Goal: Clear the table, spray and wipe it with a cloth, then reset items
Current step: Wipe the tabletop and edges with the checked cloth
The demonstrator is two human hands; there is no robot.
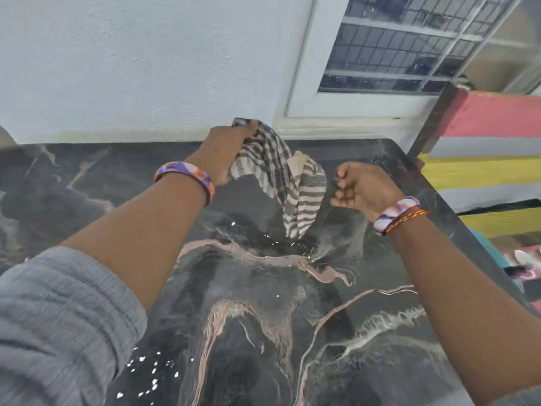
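The cloth (281, 174) hangs from the left hand (231, 148) above the table (263, 303), the right hand (363, 187) is just beside it, and the wall (146, 63) is behind.

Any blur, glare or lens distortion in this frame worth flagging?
Head view: motion blur softens the cloth, the sleeve and the striped fabric at right; small glints dot the wet table; wide-angle bending curves the table edge and tilts the window; light is soft, without hard shadows.
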